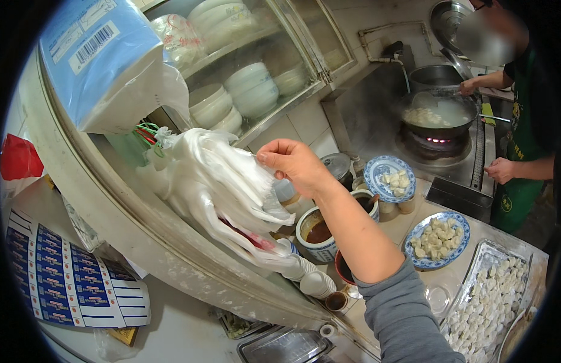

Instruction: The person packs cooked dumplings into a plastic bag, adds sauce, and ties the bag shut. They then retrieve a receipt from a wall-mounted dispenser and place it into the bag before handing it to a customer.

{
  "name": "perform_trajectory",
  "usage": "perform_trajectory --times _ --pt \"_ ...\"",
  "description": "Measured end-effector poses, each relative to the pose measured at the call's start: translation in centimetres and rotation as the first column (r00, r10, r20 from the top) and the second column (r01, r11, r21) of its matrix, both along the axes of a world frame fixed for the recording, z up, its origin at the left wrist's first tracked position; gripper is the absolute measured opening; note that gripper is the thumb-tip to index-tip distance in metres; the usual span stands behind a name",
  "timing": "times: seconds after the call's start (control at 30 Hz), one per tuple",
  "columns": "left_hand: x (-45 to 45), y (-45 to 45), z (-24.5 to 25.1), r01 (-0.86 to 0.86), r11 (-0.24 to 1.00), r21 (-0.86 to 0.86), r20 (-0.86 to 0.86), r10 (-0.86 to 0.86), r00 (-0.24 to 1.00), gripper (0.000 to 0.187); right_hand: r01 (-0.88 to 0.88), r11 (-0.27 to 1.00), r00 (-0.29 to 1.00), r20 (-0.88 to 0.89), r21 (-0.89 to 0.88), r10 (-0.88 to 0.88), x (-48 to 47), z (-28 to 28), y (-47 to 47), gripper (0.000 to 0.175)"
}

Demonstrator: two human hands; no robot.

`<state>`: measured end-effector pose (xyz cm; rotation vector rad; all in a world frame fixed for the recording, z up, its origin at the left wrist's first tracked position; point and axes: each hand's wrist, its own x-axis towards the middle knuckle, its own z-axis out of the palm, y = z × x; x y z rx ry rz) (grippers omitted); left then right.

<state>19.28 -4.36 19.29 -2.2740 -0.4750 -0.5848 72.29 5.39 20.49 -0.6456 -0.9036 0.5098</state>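
Observation:
My right hand [296, 165], in a grey sleeve, reaches in from the lower right. Its thumb and forefinger pinch the edge of a white plastic bag in a hanging bunch of bags [207, 177]. Green and red ties [148, 138] show at the bunch's upper left. Below the hand stand a blue-and-white jar of brown sauce [317, 231] and stacked white cups [314, 281]. My left hand is out of view.
A large blue-and-white package [98, 59] is at upper left, beside a bowl cabinet [262, 50]. Dumplings fill an oval plate [437, 240] and metal tray [489, 295]. A person in a green apron [518, 149] stands by a steaming wok [439, 113] over flame.

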Motion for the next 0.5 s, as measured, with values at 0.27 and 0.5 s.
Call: perform_trajectory --times 0.27,0.5 --pt "0.9 0.8 -1.2 -0.006 0.991 -0.132 -0.036 0.001 0.999 0.024 0.141 0.986 0.982 0.140 -0.084 -0.128 2.8 3.1 -0.8 0.021" --pt "0.2 2.5 -3.1 0.312 0.932 -0.183 0.147 -0.288 0.946 0.026 0.599 0.781 0.623 0.715 -0.176 -0.316 1.5 3.5 -2.9 0.017"
